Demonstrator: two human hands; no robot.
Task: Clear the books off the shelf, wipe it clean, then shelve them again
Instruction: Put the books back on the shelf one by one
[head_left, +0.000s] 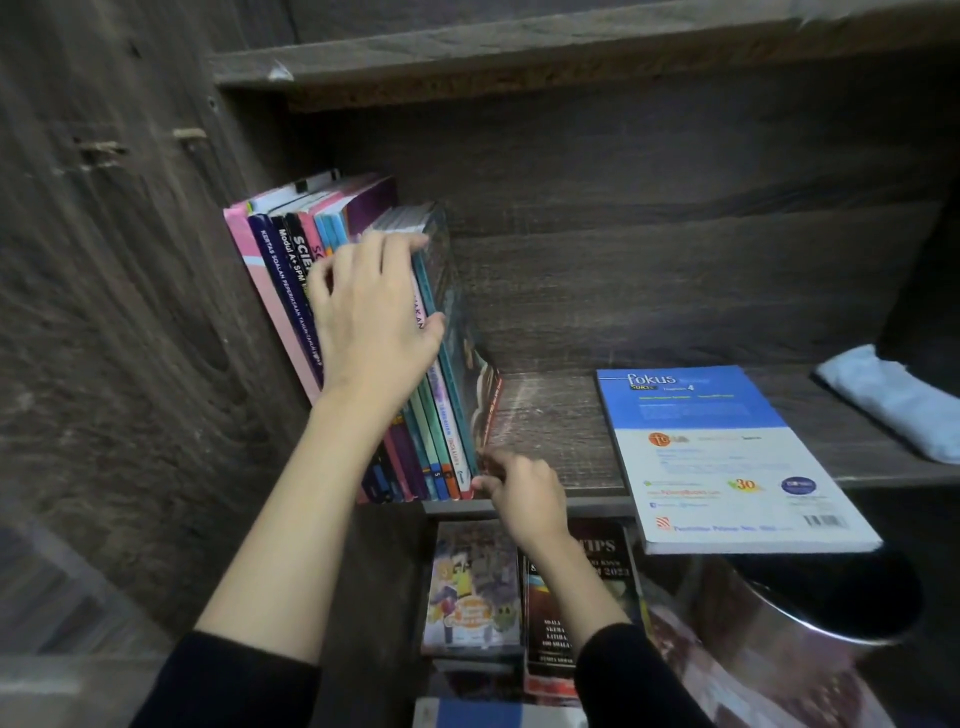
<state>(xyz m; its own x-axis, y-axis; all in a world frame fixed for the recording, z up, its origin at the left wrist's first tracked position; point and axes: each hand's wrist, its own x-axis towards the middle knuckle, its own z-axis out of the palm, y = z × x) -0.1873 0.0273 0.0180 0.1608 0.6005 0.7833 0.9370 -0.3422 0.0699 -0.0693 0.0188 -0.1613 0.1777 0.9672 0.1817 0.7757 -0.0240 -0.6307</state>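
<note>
Head view: a row of upright books (284, 296) is being pressed by the left hand (374, 322), whose fingers are being kept nearly straight and spread across the spines, with the thumb against a teal spine. Below and to the right of this hand, the right hand (524, 493) is being held with curled fingers at the lower front corner of the dark outermost book (464, 325). Whether the corner is being pinched cannot be told, because of blur. Right of the right hand, a blue Fokus workbook (727, 457) is being carried flat by the wooden shelf board (550, 431), its near end overhanging the edge. Farther right, a pale blue cloth (893, 400) is lying on the wood.
</note>
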